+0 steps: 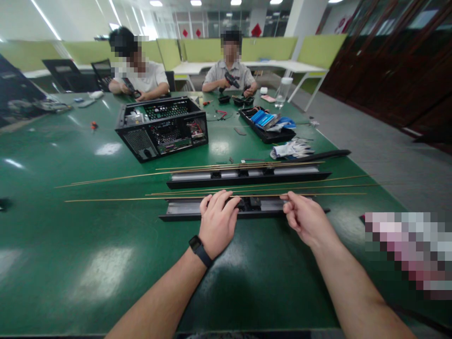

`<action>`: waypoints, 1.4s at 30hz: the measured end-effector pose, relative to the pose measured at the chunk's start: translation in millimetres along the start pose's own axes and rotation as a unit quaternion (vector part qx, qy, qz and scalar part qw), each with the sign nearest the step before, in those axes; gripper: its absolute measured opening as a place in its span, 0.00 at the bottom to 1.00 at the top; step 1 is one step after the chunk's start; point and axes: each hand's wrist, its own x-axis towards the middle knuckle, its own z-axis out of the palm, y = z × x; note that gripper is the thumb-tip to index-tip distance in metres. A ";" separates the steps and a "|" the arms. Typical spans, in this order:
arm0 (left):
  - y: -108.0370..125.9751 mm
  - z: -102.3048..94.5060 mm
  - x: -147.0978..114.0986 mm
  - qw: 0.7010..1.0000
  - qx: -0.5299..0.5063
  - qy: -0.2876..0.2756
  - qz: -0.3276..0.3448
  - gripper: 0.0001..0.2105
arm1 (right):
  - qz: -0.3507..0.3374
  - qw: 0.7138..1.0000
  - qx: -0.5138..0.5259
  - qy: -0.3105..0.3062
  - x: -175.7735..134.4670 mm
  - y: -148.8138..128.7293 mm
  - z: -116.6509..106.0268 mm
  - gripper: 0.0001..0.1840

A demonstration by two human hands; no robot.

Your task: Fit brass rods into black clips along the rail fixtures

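Note:
My left hand (219, 221), with a dark watch on its wrist, lies across the nearer black-edged metal channel (183, 207). Its fingers are spread over the far rim and hide part of the black blocks (254, 203) inside. At the channel's right part, my right hand (305, 214) is closed in a pinch on a thin brass rod (106, 200). This rod runs lengthwise along the channel, under or beside my left fingers; which one I cannot tell. Behind it lies a second channel (190, 177) with black blocks in it and several thin rods (116, 178) across it.
An open black computer case (162, 127) stands beyond the channels. To its right are a black tray (266, 134) with blue items, gloves (291, 149) and a clear bottle (283, 89). Two people sit across the green table (63, 235), one holding a power drill (231, 80).

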 end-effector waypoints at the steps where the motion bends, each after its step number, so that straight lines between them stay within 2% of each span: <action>1: 0.0 -0.3 0.1 1.000 -0.001 -0.002 0.000 0.14 | 0.000 1.000 0.000 0.000 0.0 0.0 -0.1 0.16; 15: 1.9 -3.8 3.5 1.000 -0.005 -0.020 -0.015 0.19 | 0.008 1.000 -0.003 -0.001 0.4 0.5 -1.4 0.16; 26: 7.3 -10.3 8.8 0.998 0.008 -0.053 -0.041 0.15 | 0.013 1.000 -0.003 -0.005 0.1 0.3 -2.5 0.18; 42: 8.8 -17.8 18.0 0.996 0.033 -0.079 -0.022 0.14 | 0.006 1.000 -0.005 -0.003 -2.4 -1.9 -0.1 0.17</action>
